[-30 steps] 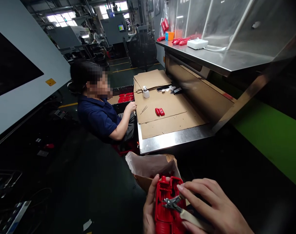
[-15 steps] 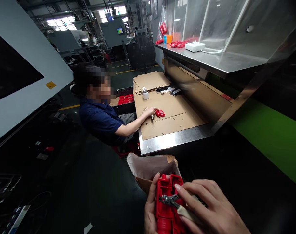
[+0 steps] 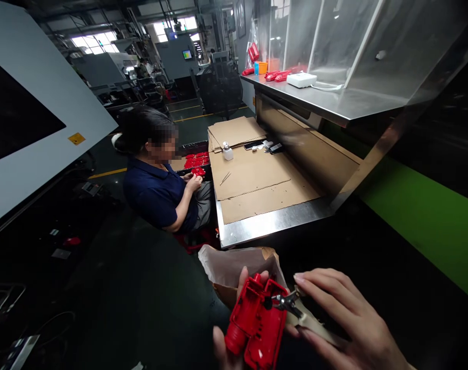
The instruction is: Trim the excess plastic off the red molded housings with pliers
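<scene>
At the bottom of the view my left hand [image 3: 234, 329] grips a red moulded plastic housing [image 3: 257, 321], tilted with its open side up. My right hand [image 3: 345, 324] holds small cutting pliers [image 3: 295, 308] with a pale handle. Their metal jaws touch the housing's upper right edge. A lined cardboard box [image 3: 237, 267] sits just beyond my hands.
A seated person in a dark blue shirt [image 3: 157, 192] handles a red part beside a steel table covered in cardboard sheets [image 3: 257, 180]. On it stand a small white bottle [image 3: 227, 152] and tweezers [image 3: 225, 178]. A bin of red parts [image 3: 197, 159] is behind them. Machines line the left.
I have turned the red housing to a tilt and shifted the pliers to its right edge. The co-worker took the red part off the table and drew the hand back to their lap.
</scene>
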{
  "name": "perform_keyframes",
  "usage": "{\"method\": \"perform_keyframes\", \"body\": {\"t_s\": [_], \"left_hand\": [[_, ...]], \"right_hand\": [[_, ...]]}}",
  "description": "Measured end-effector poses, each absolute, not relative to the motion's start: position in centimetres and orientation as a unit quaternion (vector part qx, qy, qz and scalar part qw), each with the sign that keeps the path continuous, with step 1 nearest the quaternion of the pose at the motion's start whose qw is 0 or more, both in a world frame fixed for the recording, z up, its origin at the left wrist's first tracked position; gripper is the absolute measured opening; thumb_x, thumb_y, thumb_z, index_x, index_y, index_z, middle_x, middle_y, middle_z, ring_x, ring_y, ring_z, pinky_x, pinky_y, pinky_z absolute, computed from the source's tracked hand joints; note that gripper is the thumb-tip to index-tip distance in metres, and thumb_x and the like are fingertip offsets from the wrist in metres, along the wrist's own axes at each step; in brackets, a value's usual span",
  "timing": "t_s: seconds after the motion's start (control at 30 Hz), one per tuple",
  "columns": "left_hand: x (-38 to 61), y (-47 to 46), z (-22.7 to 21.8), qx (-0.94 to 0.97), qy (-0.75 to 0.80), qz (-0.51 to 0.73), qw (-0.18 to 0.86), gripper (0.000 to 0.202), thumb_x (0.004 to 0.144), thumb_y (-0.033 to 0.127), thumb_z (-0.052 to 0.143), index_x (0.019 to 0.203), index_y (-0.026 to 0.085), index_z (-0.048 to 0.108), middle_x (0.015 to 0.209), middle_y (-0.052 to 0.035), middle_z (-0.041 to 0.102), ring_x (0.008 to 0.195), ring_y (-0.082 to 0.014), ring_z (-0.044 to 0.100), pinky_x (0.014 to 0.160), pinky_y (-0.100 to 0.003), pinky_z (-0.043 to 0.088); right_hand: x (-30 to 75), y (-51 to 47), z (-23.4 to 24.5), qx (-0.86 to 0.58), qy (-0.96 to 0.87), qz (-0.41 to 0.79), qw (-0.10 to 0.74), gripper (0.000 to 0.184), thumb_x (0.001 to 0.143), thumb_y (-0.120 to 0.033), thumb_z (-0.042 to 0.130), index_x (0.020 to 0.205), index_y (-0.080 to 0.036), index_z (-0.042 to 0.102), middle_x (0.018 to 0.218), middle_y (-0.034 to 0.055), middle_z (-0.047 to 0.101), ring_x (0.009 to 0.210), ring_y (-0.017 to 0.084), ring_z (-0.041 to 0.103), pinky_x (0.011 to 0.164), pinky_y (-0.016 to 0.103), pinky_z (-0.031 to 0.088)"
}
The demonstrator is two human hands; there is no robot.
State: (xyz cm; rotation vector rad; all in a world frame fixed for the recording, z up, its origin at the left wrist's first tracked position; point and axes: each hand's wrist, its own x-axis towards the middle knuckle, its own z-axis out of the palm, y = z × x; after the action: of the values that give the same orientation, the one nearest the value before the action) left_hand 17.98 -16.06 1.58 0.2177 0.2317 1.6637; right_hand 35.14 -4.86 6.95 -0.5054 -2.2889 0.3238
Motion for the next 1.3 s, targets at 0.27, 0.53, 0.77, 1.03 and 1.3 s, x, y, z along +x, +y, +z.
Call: {"method": "perform_keyframes", "body": {"t_s": [0.27, 0.53, 0.77, 1.03, 1.3], "left_hand": [[18.2, -14.8, 2.5, 0.110, 0.007, 0.699, 0.706, 0.085, 0.090, 0.081, 0.034, 0.152, 0.024, 0.040, 0.152, -0.0175, 0.050, 0.134, -0.0381, 0.055, 0.103, -0.049, 0.053], [19.8, -14.5, 3.4, 0.020, 0.012, 0.714, 0.699, 0.080, 0.094, 0.073, 0.034, 0.146, 0.013, 0.049, 0.147, -0.0178, 0.055, 0.135, -0.0304, 0.054, 0.121, -0.049, 0.031], [20.5, -14.4, 3.9, -0.006, 0.000, 0.714, 0.700, 0.068, 0.097, 0.062, 0.044, 0.144, 0.014, 0.050, 0.145, -0.0137, 0.059, 0.131, -0.0185, 0.056, 0.118, -0.028, 0.033], [20.3, -14.5, 4.5, -0.010, -0.006, 0.693, 0.720, 0.067, 0.095, 0.061, 0.047, 0.143, 0.014, 0.052, 0.144, -0.0113, 0.060, 0.131, -0.0163, 0.056, 0.115, -0.024, 0.035], [20.2, -14.9, 4.3, -0.033, 0.089, 0.690, 0.717, 0.067, 0.093, 0.064, 0.051, 0.140, 0.016, 0.058, 0.142, -0.0129, 0.062, 0.134, -0.0236, 0.054, 0.119, -0.032, 0.033]], "right_hand": [[36.6, -3.7, 7.5, -0.153, -0.922, 0.134, 0.331, 0.059, 0.089, -0.029, 0.074, 0.141, -0.010, 0.053, 0.130, 0.0121, 0.061, 0.124, 0.026, 0.048, 0.102, 0.038, 0.048], [36.2, -3.4, 9.7, -0.105, -0.940, 0.108, 0.306, 0.048, 0.090, -0.030, 0.075, 0.133, -0.013, 0.061, 0.124, 0.0076, 0.068, 0.115, 0.024, 0.053, 0.099, 0.042, 0.040], [34.8, -3.6, 10.5, -0.044, -0.953, 0.081, 0.288, 0.037, 0.097, -0.035, 0.066, 0.128, -0.014, 0.066, 0.117, 0.0015, 0.073, 0.106, 0.020, 0.058, 0.097, 0.041, 0.038], [34.0, -4.0, 9.9, -0.024, -0.954, 0.059, 0.292, 0.032, 0.099, -0.036, 0.063, 0.121, -0.014, 0.068, 0.113, 0.0018, 0.074, 0.105, 0.020, 0.059, 0.099, 0.042, 0.038], [34.0, -3.9, 9.7, -0.022, -0.956, 0.059, 0.287, 0.031, 0.099, -0.034, 0.063, 0.122, -0.014, 0.068, 0.115, 0.0025, 0.074, 0.108, 0.021, 0.059, 0.100, 0.042, 0.038]]}}
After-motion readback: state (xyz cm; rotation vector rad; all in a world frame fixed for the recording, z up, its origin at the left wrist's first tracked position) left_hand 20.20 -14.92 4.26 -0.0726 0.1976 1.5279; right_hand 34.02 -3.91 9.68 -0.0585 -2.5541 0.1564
